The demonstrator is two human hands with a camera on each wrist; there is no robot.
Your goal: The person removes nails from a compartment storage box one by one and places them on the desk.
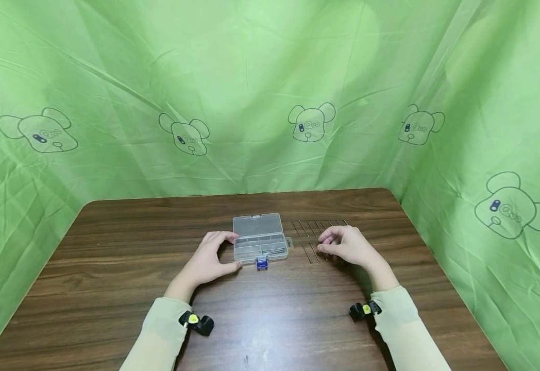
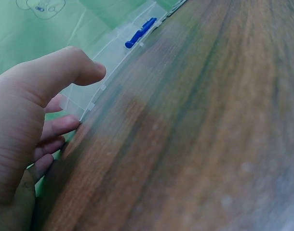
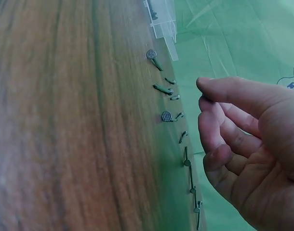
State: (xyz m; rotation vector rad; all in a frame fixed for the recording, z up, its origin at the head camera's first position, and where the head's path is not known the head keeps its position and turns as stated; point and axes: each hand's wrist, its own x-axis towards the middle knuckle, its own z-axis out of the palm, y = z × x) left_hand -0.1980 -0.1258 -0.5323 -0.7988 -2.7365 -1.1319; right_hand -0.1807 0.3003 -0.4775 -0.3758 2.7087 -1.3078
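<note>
A clear plastic box (image 1: pixel 247 252) stands with its lid (image 1: pixel 257 225) raised at the back. Several nails (image 1: pixel 273 251) lie in its right front compartment. My left hand (image 1: pixel 208 259) holds the box's left end, thumb near the front corner and index finger near the hinge. My right hand (image 1: pixel 348 246) hovers by loose nails to the box's right. Its thumb and index tips come close together; I see no nail clearly between them. Under it, a front row of nails (image 3: pixel 167 116) lies on the table, with a back row of nails (image 3: pixel 187 162) beyond.
A blue latch (image 1: pixel 262 263) hangs off the box's front, and a clear tab (image 1: pixel 290 242) sticks out at its right side. The brown wooden table (image 1: pixel 112 268) ends at a green cloth backdrop (image 1: pixel 251 154). Each wrist wears a small black camera (image 1: pixel 203 325).
</note>
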